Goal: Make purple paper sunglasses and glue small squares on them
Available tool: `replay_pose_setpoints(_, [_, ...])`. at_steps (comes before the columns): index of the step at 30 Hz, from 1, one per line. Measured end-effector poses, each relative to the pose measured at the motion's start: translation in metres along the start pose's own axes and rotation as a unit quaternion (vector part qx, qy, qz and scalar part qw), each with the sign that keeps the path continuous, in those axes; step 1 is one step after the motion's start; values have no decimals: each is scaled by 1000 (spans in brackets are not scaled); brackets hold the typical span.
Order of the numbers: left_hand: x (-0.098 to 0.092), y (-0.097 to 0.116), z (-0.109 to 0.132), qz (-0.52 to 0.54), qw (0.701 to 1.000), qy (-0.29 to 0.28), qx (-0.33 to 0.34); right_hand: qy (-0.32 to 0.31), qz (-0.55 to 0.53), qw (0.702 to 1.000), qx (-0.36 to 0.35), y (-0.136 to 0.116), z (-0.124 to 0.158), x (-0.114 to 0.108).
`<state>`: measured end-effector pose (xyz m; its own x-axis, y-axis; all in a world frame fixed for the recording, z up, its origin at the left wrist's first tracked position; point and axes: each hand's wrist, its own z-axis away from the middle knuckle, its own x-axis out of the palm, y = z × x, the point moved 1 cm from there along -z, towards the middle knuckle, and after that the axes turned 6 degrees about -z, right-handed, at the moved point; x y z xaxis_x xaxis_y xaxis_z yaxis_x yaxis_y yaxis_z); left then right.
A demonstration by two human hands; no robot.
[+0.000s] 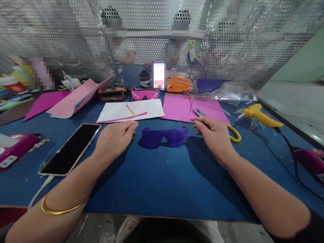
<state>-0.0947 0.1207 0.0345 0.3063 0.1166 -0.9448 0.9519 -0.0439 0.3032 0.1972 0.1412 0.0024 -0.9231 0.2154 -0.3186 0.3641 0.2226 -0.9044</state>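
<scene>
Purple foam glasses (165, 137) stand upright on the blue table, between my two hands and touching neither. Just left of them is my left hand (116, 137), its thumb and fingers pressed together with nothing visible in them. My right hand (212, 134) hovers on the other side, fingers loosely bent and apart, holding nothing. Partly hidden behind that hand lies a pair of scissors with a yellow handle (236, 134). Beyond my hands, a white sheet (111, 112) bears pink strips (124, 117), next to a pink foam sheet (177, 104).
A phone (72, 150) with a cable lies left. A yellow glue gun (260, 114) with its black cord is at right. Pink glasses (145, 95), a lit phone screen (159, 75) and an orange packet (179, 84) line the back, before a perforated metal screen (146, 20). Two people sit behind it.
</scene>
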Motion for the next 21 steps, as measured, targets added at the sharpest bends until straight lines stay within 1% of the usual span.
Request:
replay_pose_setpoints(2, [0, 0, 0, -59, 998, -5, -3, 2, 0, 1000, 0, 1, -1, 0])
replay_pose_setpoints(5, [3, -2, 0, -114, 993, -25, 19, 0, 10, 1000, 0, 1, -1, 0])
replay_pose_setpoints(8, [5, -5, 0, -119, 990, -58, 49, -8, 29, 1000, 0, 1, -1, 1])
replay_pose_setpoints(11, [6, -7, 0, -115, 988, -78, 73, -23, 54, 998, -3, 3, -1, 1])
replay_pose_setpoints(16, [5, -6, 1, -122, 985, -89, 81, -60, 108, 992, -10, 6, 0, 1])
replay_pose_setpoints(21, [4, -5, 3, -129, 984, -95, 82, -105, 139, 985, -16, 9, 1, 4])
